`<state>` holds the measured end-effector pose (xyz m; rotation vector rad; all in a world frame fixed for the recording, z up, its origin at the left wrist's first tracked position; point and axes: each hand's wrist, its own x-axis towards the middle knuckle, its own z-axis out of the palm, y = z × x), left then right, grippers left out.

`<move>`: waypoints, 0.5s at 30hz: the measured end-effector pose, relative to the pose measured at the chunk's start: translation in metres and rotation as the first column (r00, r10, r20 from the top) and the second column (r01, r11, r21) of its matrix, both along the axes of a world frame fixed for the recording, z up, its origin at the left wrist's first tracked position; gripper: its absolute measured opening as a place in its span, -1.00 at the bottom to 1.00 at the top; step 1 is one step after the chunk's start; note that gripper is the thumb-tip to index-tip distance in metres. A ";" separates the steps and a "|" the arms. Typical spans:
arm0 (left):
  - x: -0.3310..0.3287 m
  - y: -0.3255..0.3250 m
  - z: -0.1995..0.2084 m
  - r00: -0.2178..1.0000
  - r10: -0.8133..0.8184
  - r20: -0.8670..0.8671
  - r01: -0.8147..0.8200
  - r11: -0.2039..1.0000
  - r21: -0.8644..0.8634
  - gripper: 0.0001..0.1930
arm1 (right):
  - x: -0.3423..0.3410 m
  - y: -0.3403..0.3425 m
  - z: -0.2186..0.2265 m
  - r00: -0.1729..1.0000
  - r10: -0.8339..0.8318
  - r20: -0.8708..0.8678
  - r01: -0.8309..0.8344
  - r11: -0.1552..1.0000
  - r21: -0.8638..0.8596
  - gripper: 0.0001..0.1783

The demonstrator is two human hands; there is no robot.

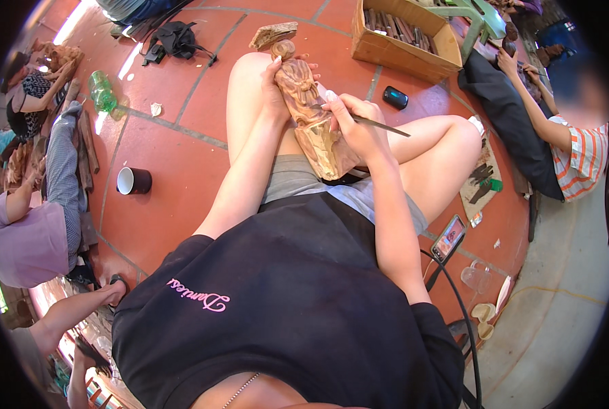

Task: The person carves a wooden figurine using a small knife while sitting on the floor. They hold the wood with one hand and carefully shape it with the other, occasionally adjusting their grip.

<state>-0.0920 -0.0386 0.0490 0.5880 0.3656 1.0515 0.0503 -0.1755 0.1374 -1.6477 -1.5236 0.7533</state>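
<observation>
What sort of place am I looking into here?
Probably a shared wood-carving workshop: the left hand steadies a carved wooden figure, the right hand holds a slim tool against or close to it, and a cardboard box nearby holds many slender, tool-like pieces.

On the tiled floor (pixel 175 163) is a dark mug (pixel 137 181). Beyond the mug is a green bottle (pixel 102 93); far to the mug's right, a lit phone (pixel 449 238).

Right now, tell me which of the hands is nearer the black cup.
Left. The left hand, holding the wooden carving, is ahead and to the right of the black cup; the right hand, holding a thin tool, is farther right.
</observation>
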 end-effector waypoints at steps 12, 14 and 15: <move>0.001 -0.002 0.003 1.000 0.004 -0.003 -0.004 1.000 -0.020 -0.36 | -0.001 0.003 -0.003 0.988 -0.002 0.154 -0.021 0.989 0.145 -0.66; 0.000 -0.002 0.002 1.000 0.012 0.009 -0.012 0.999 -0.031 -0.40 | -0.006 0.003 -0.006 0.992 -0.028 0.127 0.003 0.981 0.194 -0.65; 0.001 -0.002 0.002 1.000 0.007 0.015 -0.007 0.999 -0.037 -0.40 | -0.007 0.004 -0.007 0.993 -0.040 0.113 0.015 0.976 0.218 -0.65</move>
